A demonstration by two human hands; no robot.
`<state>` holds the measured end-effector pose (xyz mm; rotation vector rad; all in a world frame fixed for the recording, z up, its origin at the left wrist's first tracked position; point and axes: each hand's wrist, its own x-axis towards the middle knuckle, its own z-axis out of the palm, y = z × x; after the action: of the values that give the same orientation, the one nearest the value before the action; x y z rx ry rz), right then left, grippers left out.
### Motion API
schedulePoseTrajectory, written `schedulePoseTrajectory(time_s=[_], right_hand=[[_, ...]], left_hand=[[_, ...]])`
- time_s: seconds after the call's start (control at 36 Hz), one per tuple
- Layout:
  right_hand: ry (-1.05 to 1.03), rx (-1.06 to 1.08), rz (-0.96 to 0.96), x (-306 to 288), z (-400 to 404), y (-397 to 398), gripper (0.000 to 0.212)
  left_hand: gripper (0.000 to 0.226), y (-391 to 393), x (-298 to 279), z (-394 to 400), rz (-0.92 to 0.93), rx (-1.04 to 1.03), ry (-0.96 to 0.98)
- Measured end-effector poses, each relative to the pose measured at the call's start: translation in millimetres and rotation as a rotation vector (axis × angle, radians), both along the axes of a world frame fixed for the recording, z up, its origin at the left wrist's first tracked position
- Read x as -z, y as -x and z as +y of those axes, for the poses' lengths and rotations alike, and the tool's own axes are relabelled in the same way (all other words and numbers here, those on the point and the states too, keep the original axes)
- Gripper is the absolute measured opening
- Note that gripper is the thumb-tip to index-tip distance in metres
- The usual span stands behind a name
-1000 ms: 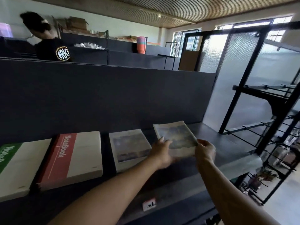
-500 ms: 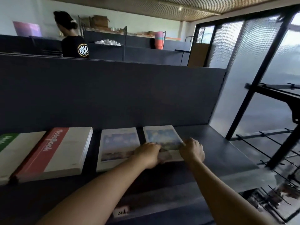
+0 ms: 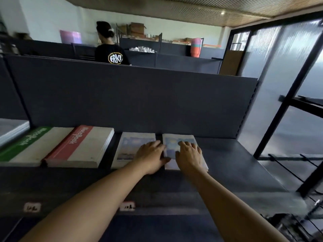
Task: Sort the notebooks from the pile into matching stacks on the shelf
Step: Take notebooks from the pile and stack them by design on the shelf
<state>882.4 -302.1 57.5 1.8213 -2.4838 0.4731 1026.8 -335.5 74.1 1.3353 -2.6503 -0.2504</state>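
On the dark shelf [image 3: 236,154] lie four notebook stacks side by side. A green-banded stack [image 3: 26,145] is at the left, then a red-banded stack [image 3: 82,147]. Right of those sits a stack with a pale landscape cover [image 3: 131,144], and beside it a thin notebook with a blue sky cover [image 3: 176,142]. My right hand [image 3: 189,157] lies flat on the blue notebook, fingers spread. My left hand [image 3: 151,157] rests at that notebook's left edge, thumb against its side, partly over the landscape stack.
The shelf's tall dark back panel [image 3: 139,102] rises behind the stacks. Bare shelf extends to the right. A black metal rack [image 3: 297,137] and frosted partition stand at the right. A person in a black shirt [image 3: 111,49] stands beyond the panel. Price tags [image 3: 127,206] mark the shelf front.
The blue notebook came down from being held in the air onto the shelf, right of the landscape stack. Both hands moved from gripping it to lying on and beside it.
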Motion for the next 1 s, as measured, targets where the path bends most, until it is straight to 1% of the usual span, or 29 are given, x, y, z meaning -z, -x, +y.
schedulePoseTrajectory(time_s=[0.14, 0.25, 0.42, 0.5, 0.58, 0.69, 0.83, 0.92, 1.0], right_hand=[[0.012, -0.160, -0.001, -4.9, -12.9, -46.4, 0.046], [0.053, -0.262, -0.006, -14.2, -20.1, -95.1, 0.045], [0.074, -0.418, 0.000, -27.5, -22.1, -177.6, 0.043], [0.053, -0.495, 0.011, -30.6, -23.4, -225.3, 0.045], [0.042, -0.569, 0.008, -30.7, -20.5, -274.9, 0.049], [0.032, -0.650, -0.017, -34.0, -12.5, -345.8, 0.046], [-0.002, -0.699, -0.025, -35.1, -4.3, -439.1, 0.045], [0.030, -0.759, -0.043, -35.4, 1.2, -491.8, 0.044], [0.087, -0.825, -0.008, -33.2, 5.6, -539.9, 0.043]], left_hand=[[0.056, -52.3, -9.5, 6.7, 0.089, -0.154, 0.076], [0.052, -103.0, -20.8, 13.3, 0.054, -0.275, 0.145], [0.049, -196.5, -29.6, 30.8, 0.025, -0.461, 0.114], [0.049, -248.6, -27.2, 42.6, -0.017, -0.537, 0.117], [0.050, -300.9, -25.2, 58.1, -0.021, -0.596, 0.103], [0.052, -372.9, -24.5, 80.8, -0.050, -0.657, 0.103], [0.052, -469.8, -23.0, 107.8, -0.081, -0.733, 0.092], [0.051, -524.4, -23.0, 121.0, -0.067, -0.787, 0.110], [0.053, -571.5, -22.6, 132.1, -0.047, -0.843, 0.124]])
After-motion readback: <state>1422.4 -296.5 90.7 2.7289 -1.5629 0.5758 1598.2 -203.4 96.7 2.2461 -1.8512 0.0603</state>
